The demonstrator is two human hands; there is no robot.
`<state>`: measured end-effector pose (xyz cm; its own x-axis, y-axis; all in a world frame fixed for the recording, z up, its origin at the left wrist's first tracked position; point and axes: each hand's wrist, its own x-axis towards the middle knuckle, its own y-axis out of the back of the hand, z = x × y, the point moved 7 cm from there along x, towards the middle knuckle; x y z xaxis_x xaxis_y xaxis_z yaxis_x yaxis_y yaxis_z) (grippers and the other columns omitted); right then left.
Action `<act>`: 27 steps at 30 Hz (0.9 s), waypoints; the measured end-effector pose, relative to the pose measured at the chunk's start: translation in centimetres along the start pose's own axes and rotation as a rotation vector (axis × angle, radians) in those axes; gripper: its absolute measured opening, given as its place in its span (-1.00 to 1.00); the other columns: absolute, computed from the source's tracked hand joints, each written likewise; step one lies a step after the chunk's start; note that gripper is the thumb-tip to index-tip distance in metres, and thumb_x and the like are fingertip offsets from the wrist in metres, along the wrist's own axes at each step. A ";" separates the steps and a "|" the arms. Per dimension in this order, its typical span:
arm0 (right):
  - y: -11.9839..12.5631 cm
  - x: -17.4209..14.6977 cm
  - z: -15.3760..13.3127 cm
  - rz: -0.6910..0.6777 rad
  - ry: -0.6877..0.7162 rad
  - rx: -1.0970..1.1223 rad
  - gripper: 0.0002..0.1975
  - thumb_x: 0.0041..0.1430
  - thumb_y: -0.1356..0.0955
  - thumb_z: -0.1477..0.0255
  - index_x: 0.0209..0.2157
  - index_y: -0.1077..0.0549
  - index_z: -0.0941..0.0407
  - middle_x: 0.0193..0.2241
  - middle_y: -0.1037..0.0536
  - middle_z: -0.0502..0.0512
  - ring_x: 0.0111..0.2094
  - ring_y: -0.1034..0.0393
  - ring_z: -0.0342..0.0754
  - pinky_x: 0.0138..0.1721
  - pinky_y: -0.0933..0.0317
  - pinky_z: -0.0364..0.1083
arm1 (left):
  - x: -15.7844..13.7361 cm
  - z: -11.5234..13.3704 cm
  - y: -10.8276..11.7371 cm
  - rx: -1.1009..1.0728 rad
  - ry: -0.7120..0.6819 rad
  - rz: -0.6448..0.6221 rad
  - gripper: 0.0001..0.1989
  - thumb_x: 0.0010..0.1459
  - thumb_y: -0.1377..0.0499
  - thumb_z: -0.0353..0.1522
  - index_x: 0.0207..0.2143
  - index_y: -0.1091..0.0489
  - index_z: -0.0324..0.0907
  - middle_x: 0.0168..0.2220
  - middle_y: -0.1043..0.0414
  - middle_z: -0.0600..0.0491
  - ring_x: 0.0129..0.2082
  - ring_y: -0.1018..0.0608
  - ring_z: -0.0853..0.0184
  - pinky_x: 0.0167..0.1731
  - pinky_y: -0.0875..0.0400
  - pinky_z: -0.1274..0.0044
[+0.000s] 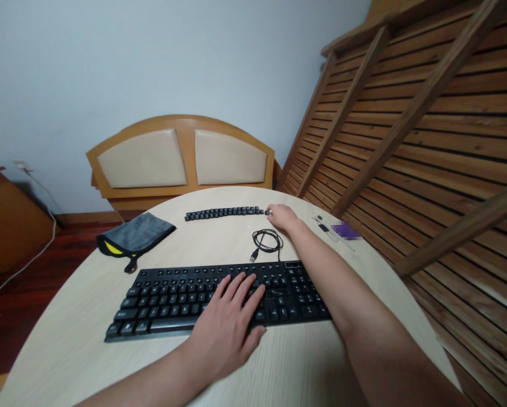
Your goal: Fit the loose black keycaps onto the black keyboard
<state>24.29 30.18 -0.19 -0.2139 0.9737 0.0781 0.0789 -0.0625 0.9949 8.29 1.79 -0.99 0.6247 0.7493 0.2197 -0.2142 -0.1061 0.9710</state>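
Note:
My left hand (230, 319) lies with its fingers spread over the right-middle keys of a black keyboard (168, 299). Some key positions near its fingertips look bare, without caps. Far across the table, my right hand (282, 217) is closed, its fingertips pinching a small black keycap (267, 212). That cap is at the right end of a long double row of loose keycaps (223, 213). Between the row and the keyboard lies the keyboard's coiled black USB cable (267, 242). My right forearm passes over the number pad and hides part of it.
A folded grey cloth (137, 234) with black edging and a yellow lining lies on the round table (79, 305) at left. Thin tools (333, 232) and a blurred purple item (346, 230) lie at right. A slatted wooden frame (427, 141) leans close to the table's right edge.

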 end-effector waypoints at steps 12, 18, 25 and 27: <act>1.8 -5.9 0.9 -0.161 0.119 0.099 -0.84 0.15 -0.41 0.39 -0.27 -0.63 0.13 -0.27 -0.66 0.19 -0.26 -0.51 0.04 -0.25 -0.25 -0.11 | -0.1 0.0 0.0 0.015 -0.001 0.018 -0.38 0.33 -0.04 -0.09 0.35 -0.09 -0.12 0.37 -0.08 -0.12 0.33 -0.19 -0.02 0.28 -0.07 0.08; 3.3 -10.1 0.8 -0.324 0.268 0.287 -0.77 0.20 -0.37 0.34 -0.20 -0.61 0.15 -0.28 -0.67 0.10 -0.30 -0.51 -0.04 -0.29 -0.26 -0.18 | 0.1 0.0 -0.2 0.013 0.023 0.022 -0.32 0.34 0.00 -0.03 0.36 -0.05 -0.20 0.34 -0.13 -0.14 0.30 -0.22 0.02 0.29 -0.06 0.12; 5.3 -13.6 -2.3 -0.563 0.453 0.486 -0.65 0.16 -0.39 0.23 -0.18 -0.61 0.20 -0.24 -0.66 0.13 -0.23 -0.49 0.00 -0.20 -0.27 -0.14 | 2.4 -0.7 0.6 0.005 0.060 -0.054 -0.09 0.21 0.03 0.18 0.36 -0.06 -0.29 0.38 0.01 -0.25 0.37 -0.06 -0.13 0.30 0.01 0.05; 5.1 -13.9 -3.0 -0.598 0.461 0.464 -0.67 0.15 -0.39 0.27 -0.17 -0.61 0.20 -0.24 -0.66 0.12 -0.23 -0.50 0.00 -0.20 -0.27 -0.14 | 3.8 -1.1 1.0 -0.004 0.064 -0.103 -0.02 0.17 0.03 0.23 0.38 -0.01 -0.30 0.40 0.08 -0.26 0.38 0.00 -0.17 0.29 0.02 0.02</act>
<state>24.80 15.63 4.03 -0.7088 0.6235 -0.3298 0.1937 0.6217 0.7589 9.63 5.21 0.68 0.5943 0.7964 0.1122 -0.1548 -0.0236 0.9877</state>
